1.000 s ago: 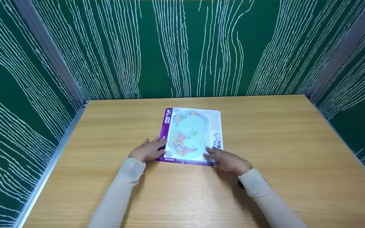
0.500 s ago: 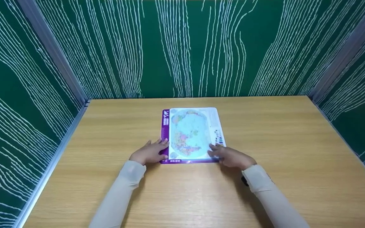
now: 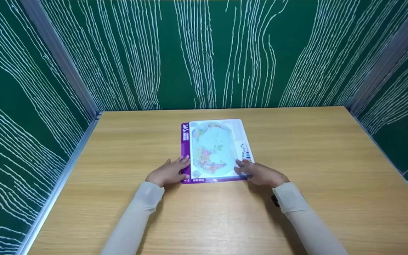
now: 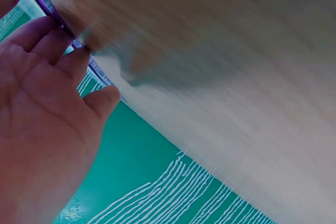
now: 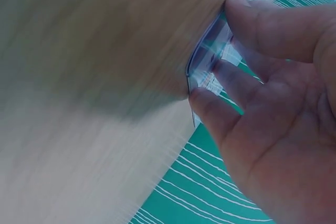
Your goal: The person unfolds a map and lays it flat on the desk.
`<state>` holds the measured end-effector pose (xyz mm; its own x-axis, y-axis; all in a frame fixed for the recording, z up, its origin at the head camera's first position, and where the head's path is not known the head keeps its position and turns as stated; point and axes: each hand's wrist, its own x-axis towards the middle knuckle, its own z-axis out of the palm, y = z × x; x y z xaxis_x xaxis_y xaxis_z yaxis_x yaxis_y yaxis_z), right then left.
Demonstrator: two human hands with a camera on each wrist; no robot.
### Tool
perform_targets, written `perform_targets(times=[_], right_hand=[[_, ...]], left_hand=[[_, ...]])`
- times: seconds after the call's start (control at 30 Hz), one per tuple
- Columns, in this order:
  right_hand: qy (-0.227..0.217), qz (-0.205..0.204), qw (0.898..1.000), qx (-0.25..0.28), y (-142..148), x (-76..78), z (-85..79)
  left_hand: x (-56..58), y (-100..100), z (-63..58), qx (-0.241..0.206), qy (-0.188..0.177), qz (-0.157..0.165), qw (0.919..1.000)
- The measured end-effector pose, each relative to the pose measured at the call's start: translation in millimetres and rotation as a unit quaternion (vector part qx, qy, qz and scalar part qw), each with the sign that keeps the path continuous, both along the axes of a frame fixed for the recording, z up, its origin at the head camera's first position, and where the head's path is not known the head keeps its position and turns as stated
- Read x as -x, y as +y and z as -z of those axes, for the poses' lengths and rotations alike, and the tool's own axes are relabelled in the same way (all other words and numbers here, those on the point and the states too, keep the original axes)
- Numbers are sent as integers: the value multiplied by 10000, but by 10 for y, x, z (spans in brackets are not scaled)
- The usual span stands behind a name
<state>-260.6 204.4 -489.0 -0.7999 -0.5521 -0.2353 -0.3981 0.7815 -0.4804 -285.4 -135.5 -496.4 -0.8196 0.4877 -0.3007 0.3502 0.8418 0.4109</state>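
Note:
A world map sheet [image 3: 214, 141] with a purple border along its left and near edges lies flat on the wooden table. At its lower left corner, the fingers of my left hand [image 3: 168, 171] rest on the purple border. My right hand [image 3: 265, 175] has its fingertips on the lower right corner, over the white margin. Seen from the left wrist, the left hand [image 4: 47, 93] is spread along the thin edge of the sheet. In the right wrist view, the right hand's fingertips [image 5: 202, 98] touch the sheet's rounded corner. Both hands have fairly straight fingers.
The pale wooden table [image 3: 211, 219] stretches out around the map. A green wall [image 3: 182, 71] with wavy white lines rises behind its far edge, with similar walls at both sides. Grey metal posts [image 3: 62, 56] stand at the back corners.
The map has turned slightly counter-clockwise, its near edge shifting right and now nearly level. Both hands have moved a little right with it, still touching its near corners.

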Motion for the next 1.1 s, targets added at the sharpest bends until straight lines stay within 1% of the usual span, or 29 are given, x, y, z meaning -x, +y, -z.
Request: perform_targets(times=[0.1, 0.27, 0.37, 0.5, 0.57, 0.7, 0.93, 1.03, 1.1], right_hand=[[-88, 168, 9998, -44, -17, -4, 7], [-190, 321, 9991, -206, -54, 0, -7], [-12, 229, 9994, -263, -91, 0, -28], [369, 162, 9989, -243, -164, -5, -26], [451, 278, 9982, -269, -211, -5, -15], [416, 676, 9965, -247, -307, 9, 3], [792, 815, 9934, -147, -488, 39, 32], [869, 905, 9920, -153, -595, 48, 33], [843, 952, 9917, -165, -669, 49, 31]], left_hand=[[2, -9, 18, -33, -51, -26, 10000], [7, -24, 14, -79, -109, -56, 9999], [5, -28, 5, -163, -171, -96, 9997], [1, -25, 9, -198, -222, -151, 9994], [-2, -20, 14, -213, -258, -200, 9992], [-12, -13, 16, -237, -338, -283, 9987], [-19, -14, 0, -222, -37, 33, 9997], [-21, -11, -5, -195, -55, -19, 9998], [-23, -8, -7, -163, -80, -54, 9998]])
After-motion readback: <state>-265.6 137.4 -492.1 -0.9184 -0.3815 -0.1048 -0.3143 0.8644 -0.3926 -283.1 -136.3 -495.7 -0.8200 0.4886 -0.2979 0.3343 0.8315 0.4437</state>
